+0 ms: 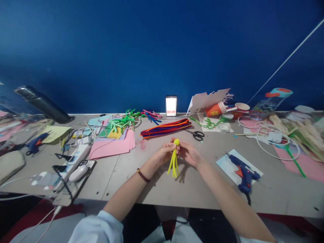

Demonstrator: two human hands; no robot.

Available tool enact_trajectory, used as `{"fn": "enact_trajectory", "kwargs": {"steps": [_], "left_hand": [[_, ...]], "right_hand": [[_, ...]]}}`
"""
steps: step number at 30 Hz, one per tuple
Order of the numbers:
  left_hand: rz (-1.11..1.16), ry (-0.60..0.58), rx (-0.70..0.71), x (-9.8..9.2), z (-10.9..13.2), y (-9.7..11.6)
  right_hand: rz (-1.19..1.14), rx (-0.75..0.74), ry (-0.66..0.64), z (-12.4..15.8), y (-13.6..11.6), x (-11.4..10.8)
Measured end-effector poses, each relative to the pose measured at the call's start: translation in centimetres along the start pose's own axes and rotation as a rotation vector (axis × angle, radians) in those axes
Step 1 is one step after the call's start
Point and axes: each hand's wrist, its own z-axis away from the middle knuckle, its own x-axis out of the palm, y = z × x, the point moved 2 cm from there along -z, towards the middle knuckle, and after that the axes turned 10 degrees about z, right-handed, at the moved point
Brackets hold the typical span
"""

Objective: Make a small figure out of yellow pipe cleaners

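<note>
Several yellow pipe cleaners (173,165), wound into a knot at the top with loose ends hanging down, are held between my two hands above the table. My left hand (165,151) pinches the bundle from the left, just below the knot. From the right, the fingers of my right hand (188,152) close on the same knot. Beyond my hands lies a tied bundle of red, purple and orange pipe cleaners (165,129). Black-handled scissors (198,135) rest at its right end.
At right, a blue glue gun (244,172) lies on light blue paper. Pink paper sheets (112,146) and green pipe cleaners (124,120) are at left, near a power strip (73,162) and a white mouse (78,173). A lit phone (171,106) stands against the blue wall.
</note>
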Motion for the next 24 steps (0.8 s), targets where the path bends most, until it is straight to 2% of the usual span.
{"fn": "enact_trajectory", "kwargs": {"steps": [3, 6, 10, 18, 24], "left_hand": [[-0.044, 0.004, 0.011, 0.2, 0.2, 0.4], [-0.106, 0.005, 0.016, 0.5, 0.5, 0.9], [-0.177, 0.030, 0.063, 0.7, 0.6, 1.3], [-0.188, 0.091, 0.137, 0.5, 0.3, 1.0], [-0.273, 0.198, 0.267, 1.1, 0.2, 1.0]], "right_hand": [[0.127, -0.063, 0.031, 0.1, -0.5, 0.0], [0.246, -0.209, 0.124, 0.1, -0.9, -0.3], [0.266, -0.323, 0.184, -0.2, -0.9, -0.8], [0.110, -0.191, 0.243, -0.7, -0.3, -0.6], [0.036, -0.133, 0.273, -1.1, 0.1, -0.7]]}}
